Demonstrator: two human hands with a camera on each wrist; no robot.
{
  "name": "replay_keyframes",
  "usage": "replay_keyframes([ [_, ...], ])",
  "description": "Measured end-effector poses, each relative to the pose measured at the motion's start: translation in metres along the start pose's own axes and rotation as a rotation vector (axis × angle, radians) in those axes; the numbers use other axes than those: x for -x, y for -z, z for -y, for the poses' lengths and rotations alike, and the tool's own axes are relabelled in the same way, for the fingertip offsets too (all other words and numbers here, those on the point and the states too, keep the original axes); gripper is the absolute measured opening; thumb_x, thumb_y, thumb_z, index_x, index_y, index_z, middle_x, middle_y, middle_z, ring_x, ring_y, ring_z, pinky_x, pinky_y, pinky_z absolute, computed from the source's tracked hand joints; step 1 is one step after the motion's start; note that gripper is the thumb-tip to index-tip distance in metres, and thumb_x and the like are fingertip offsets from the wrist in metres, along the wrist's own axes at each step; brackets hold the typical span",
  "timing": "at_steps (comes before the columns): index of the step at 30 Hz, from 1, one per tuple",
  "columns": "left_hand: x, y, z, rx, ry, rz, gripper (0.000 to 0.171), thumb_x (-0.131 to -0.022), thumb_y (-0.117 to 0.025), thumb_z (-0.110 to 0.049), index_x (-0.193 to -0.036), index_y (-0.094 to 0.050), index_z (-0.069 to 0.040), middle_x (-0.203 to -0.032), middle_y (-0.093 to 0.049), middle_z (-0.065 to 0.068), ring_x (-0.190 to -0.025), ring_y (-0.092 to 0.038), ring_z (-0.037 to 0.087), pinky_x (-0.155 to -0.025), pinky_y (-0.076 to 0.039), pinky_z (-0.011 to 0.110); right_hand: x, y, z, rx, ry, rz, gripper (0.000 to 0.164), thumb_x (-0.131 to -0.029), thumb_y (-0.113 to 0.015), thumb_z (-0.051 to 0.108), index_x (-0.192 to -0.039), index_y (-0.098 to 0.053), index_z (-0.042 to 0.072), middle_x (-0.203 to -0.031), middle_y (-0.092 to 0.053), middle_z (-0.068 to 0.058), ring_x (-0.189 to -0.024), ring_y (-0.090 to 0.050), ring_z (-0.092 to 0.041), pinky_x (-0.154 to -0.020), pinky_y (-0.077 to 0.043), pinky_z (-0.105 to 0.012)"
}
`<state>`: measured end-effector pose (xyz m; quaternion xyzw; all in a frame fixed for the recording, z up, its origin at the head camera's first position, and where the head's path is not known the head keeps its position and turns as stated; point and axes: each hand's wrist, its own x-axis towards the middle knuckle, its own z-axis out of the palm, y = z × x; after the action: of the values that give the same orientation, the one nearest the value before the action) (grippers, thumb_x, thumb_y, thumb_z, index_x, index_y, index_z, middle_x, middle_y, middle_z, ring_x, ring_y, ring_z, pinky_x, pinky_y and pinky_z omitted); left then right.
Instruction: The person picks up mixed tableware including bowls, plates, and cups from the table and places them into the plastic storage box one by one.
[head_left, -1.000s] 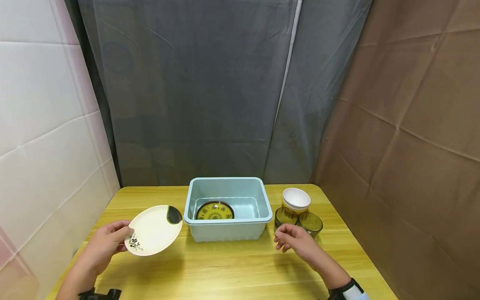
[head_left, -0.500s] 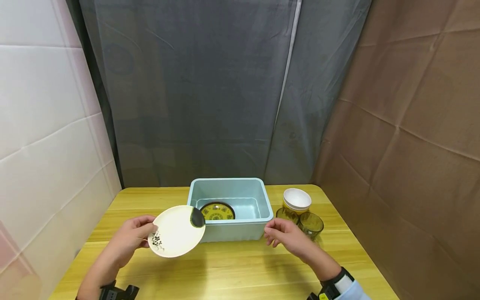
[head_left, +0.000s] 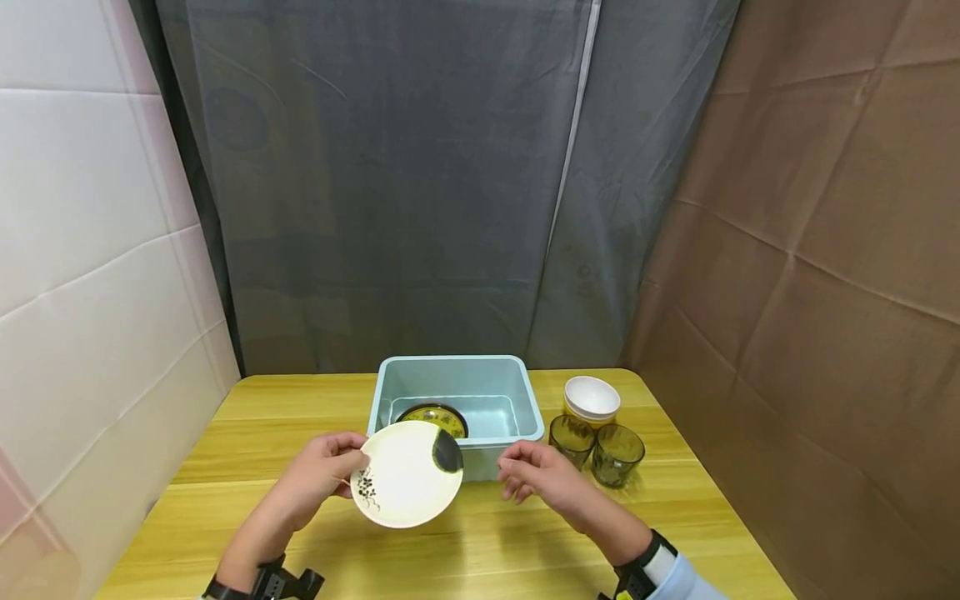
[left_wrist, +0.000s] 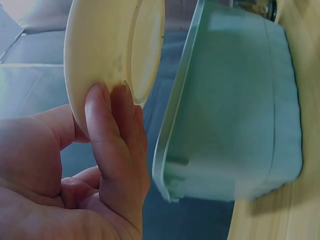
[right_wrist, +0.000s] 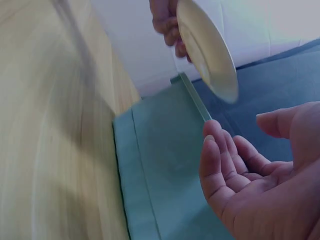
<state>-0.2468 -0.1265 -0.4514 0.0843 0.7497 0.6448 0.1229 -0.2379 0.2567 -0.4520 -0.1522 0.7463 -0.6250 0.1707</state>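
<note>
My left hand (head_left: 322, 475) pinches the left edge of a white plate (head_left: 405, 475), thumb on top and fingers beneath. The plate carries a dark green patch at its upper right and a small black floral print at lower left. It is held tilted in front of a light blue plastic tub (head_left: 498, 454), hiding part of the tub's front. In the left wrist view the plate's underside (left_wrist: 105, 45) shows above the fingertips. My right hand (head_left: 547, 483) hovers to the right of the plate, apart from it, holding nothing, its fingers loosely bent.
Inside the tub lies a yellow-green patterned plate (head_left: 450, 421) with a dark rim, partly hidden. To the right stand two dark green glasses (head_left: 572, 437) and a white bowl (head_left: 592, 397) with yellow below it. Curtains enclose the wooden table (head_left: 300, 396).
My left hand has carried the white plate rightward, from left of the tub to in front of it. My right hand has moved left, away from the glasses.
</note>
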Motion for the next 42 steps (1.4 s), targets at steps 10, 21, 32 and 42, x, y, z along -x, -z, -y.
replay_keyframes([
  [10,-0.007,-0.024,0.0,0.053,0.008,0.004,0.035,-0.102,-0.064,-0.007,-0.131,-0.063,0.014,-0.099,-0.072,0.01,-0.079,-0.071,0.019,-0.066,-0.063,0.031,-0.004,-0.019,0.0,-0.181,-0.04,0.039,0.03,-0.115,-0.061,0.025,-0.128,-0.062,-0.002,-0.113,-0.072,-0.009,-0.092,-0.076,-0.021,-0.083,-0.062,-0.032],
  [21,-0.009,-0.039,0.004,0.098,0.0,0.043,0.034,-0.103,-0.065,-0.007,-0.13,-0.063,0.013,-0.098,-0.074,0.009,-0.08,-0.072,0.018,-0.068,-0.063,0.03,-0.005,-0.025,-0.003,-0.342,-0.067,0.069,0.022,-0.113,-0.059,0.016,-0.128,-0.063,0.001,-0.101,-0.078,-0.004,-0.09,-0.076,-0.015,-0.086,-0.064,-0.033],
  [32,-0.01,-0.042,0.007,0.145,-0.011,0.065,0.036,-0.104,-0.064,-0.008,-0.133,-0.061,0.015,-0.1,-0.076,0.009,-0.083,-0.073,0.018,-0.07,-0.064,0.03,-0.005,-0.027,-0.008,-0.347,-0.068,0.064,0.022,-0.111,-0.059,0.013,-0.126,-0.066,-0.002,-0.099,-0.079,-0.004,-0.087,-0.076,-0.016,-0.085,-0.063,-0.033],
  [42,-0.007,-0.044,0.007,0.141,0.007,0.071,0.036,-0.108,-0.066,-0.013,-0.134,-0.063,0.012,-0.104,-0.074,0.008,-0.087,-0.072,0.018,-0.072,-0.064,0.031,-0.003,-0.028,-0.009,-0.331,-0.065,0.049,0.021,-0.11,-0.059,0.011,-0.124,-0.067,-0.003,-0.099,-0.079,-0.004,-0.087,-0.076,-0.016,-0.087,-0.063,-0.034],
])
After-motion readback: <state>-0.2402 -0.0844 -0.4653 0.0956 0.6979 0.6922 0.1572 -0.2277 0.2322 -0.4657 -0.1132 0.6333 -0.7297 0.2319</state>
